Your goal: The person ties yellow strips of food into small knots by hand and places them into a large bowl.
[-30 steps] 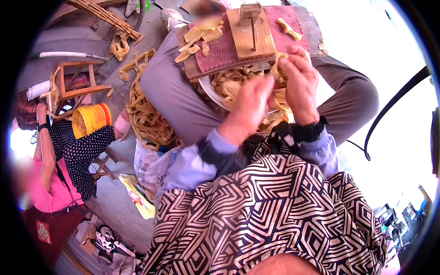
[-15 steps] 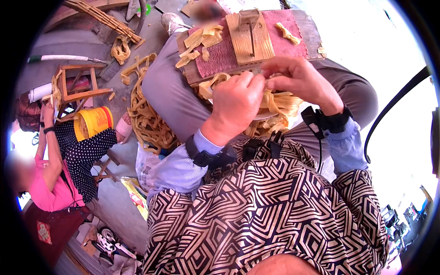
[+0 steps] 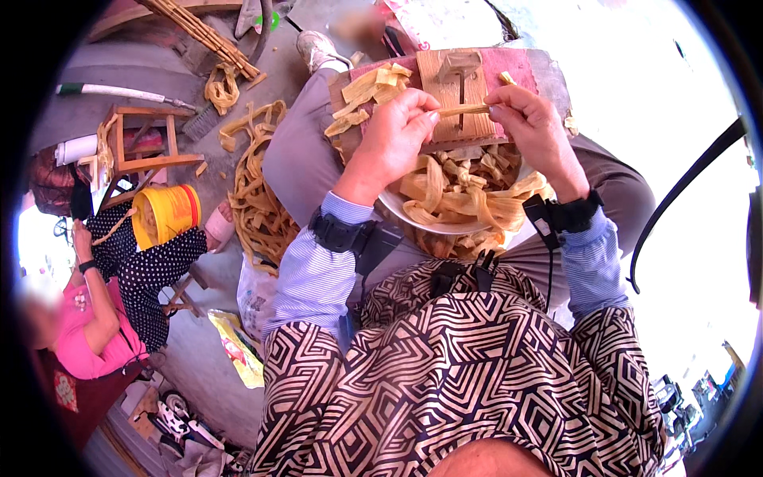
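My left hand point(image 3: 388, 147) and my right hand point(image 3: 534, 137) are both closed, each pinching one end of a narrow, pale yellow, flexible strip point(image 3: 462, 110). It is stretched taut between them, over the wooden block point(image 3: 433, 83) with a dark upright bar on it. That block rests on a red cloth point(image 3: 524, 70) spread over a wooden board. Pale flat pieces point(image 3: 367, 86) lie on the board's left part, and a small piece point(image 3: 507, 78) lies behind my right hand. Below my hands, a white bowl point(image 3: 445, 229) holds a heap of yellow strips, some of them knotted.
A pile of long strips point(image 3: 262, 191) lies on the floor to the left. Beyond it are a wooden stool frame point(image 3: 143, 164), a broom point(image 3: 127, 95) and a bundle of sticks point(image 3: 191, 33). Another person in a pink top point(image 3: 95, 318) sits at far left beside a yellow bucket point(image 3: 176, 213).
My hands have moved apart and up over the board, drawing the strip straight between them. The bowl's contents show more fully. At left, the other person's hand has lowered, with a strip near the bucket.
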A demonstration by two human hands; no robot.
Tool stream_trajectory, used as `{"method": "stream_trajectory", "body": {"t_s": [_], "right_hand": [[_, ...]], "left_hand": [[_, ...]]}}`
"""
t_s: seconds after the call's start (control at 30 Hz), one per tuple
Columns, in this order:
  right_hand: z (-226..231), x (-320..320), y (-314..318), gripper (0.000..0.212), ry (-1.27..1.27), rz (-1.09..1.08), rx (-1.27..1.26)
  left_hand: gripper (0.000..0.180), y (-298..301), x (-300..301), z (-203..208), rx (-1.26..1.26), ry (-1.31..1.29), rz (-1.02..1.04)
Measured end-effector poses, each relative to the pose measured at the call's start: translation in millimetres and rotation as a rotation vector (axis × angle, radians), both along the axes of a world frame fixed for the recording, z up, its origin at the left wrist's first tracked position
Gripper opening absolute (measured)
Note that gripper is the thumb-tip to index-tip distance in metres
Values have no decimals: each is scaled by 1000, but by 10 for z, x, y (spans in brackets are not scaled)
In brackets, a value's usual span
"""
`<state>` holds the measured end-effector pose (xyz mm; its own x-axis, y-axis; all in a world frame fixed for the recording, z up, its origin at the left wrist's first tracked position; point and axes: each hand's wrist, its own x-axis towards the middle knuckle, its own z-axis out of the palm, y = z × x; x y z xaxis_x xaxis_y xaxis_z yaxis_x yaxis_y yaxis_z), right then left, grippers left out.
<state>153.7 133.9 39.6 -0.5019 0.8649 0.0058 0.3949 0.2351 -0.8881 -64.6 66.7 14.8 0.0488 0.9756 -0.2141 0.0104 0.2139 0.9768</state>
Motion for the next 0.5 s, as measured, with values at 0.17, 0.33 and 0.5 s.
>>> {"method": "stream_trajectory", "body": {"t_s": [0.17,0.33,0.5], "right_hand": [[-145,-90,39,12,-74,-45,120],[-304,-22,86,15,-414,-58,313],[-168,62,-173,20,-36,67,252]], "left_hand": [[9,161,-2,-208,44,259,20],[12,183,85,-272,216,956,124],[15,-141,19,-255,12,443,-56]]}}
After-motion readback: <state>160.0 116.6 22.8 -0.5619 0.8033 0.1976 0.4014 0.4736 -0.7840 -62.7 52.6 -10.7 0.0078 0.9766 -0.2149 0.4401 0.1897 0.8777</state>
